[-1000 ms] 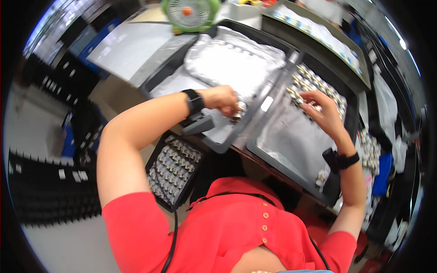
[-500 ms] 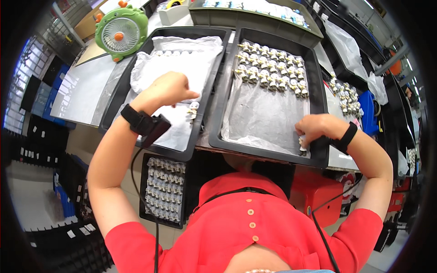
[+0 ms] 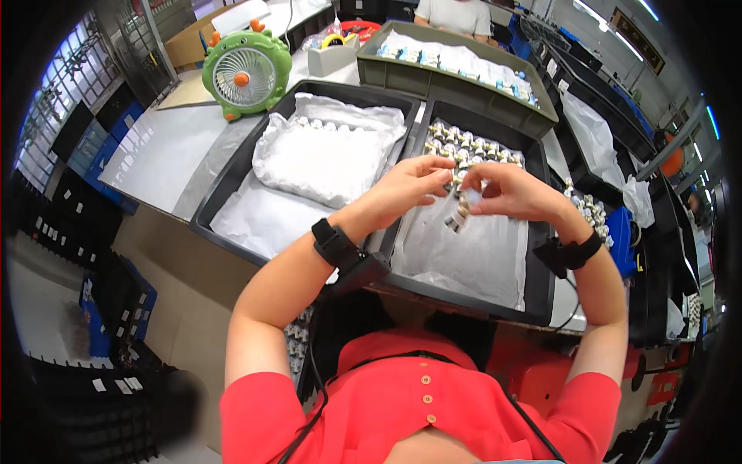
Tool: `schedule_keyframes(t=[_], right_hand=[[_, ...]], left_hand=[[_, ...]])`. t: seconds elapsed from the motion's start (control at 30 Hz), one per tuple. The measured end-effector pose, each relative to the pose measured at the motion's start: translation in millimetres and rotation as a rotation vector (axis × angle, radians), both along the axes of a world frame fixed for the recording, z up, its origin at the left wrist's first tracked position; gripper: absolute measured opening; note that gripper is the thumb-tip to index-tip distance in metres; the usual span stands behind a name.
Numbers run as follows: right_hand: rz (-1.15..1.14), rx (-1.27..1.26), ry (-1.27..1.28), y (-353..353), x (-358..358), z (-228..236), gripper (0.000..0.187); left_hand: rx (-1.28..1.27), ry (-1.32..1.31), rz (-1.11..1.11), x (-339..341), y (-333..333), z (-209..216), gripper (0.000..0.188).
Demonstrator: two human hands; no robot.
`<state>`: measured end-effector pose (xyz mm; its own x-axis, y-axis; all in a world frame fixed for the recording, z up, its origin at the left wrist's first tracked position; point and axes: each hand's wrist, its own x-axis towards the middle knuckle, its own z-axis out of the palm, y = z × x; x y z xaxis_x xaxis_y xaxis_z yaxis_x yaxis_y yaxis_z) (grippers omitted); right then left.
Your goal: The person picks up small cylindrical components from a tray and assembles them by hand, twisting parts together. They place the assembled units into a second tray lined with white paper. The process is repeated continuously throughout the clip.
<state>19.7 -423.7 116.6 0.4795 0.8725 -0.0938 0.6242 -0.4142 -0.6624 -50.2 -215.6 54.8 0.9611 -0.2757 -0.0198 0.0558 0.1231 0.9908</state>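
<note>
Over the right-hand black tray point(image 3: 430, 288), my right hand point(image 3: 516, 192) pinches a small figurine point(image 3: 456, 222) with a white upper part and a shiny gold-silver lower part. The figurine hangs tilted below the fingertips and is slightly blurred. Just to its left is my left hand point(image 3: 413, 185), fingers apart and pointing at the right hand, with nothing visible in it. Behind both hands, rows of similar figurines point(image 3: 468, 143) stand on the tray's paper liner point(image 3: 487, 259); my hands hide part of the front rows.
Left of it, another black tray point(image 3: 209, 209) holds crumpled white paper point(image 3: 325, 158) and a row of white-topped pieces. A green fan point(image 3: 246, 73) and an olive bin point(image 3: 464, 85) stand behind. More figurines lie right, by a blue container point(image 3: 621, 236). A person point(image 3: 454, 17) sits opposite.
My left hand has moved from the left tray to the right one. My right hand has lifted a figurine from the near right corner toward the rows. The view has shifted.
</note>
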Motion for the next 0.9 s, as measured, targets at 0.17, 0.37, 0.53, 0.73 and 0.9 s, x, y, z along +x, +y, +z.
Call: schedule_keyframes(t=[0.17,0.37,0.53,0.73,0.9], right_hand=[[-0.111,0.475,0.192,28,14,-15,0.032],[-0.124,0.661,0.088,41,10,-52,0.062],[-0.138,0.595,-0.247,41,1,-58,0.077],[-0.145,0.651,-0.347,42,0,-63,0.075],[-0.113,0.702,-0.415,44,1,-67,0.08]], left_hand=[[-0.294,0.057,-0.073,0,8,2,0.04],[-0.452,0.055,-0.02,10,14,-11,0.035],[-0.401,0.02,0.06,3,7,-7,0.043],[-0.323,-0.019,0.084,3,0,-5,0.052],[-0.227,-0.028,0.133,1,1,-3,0.051]])
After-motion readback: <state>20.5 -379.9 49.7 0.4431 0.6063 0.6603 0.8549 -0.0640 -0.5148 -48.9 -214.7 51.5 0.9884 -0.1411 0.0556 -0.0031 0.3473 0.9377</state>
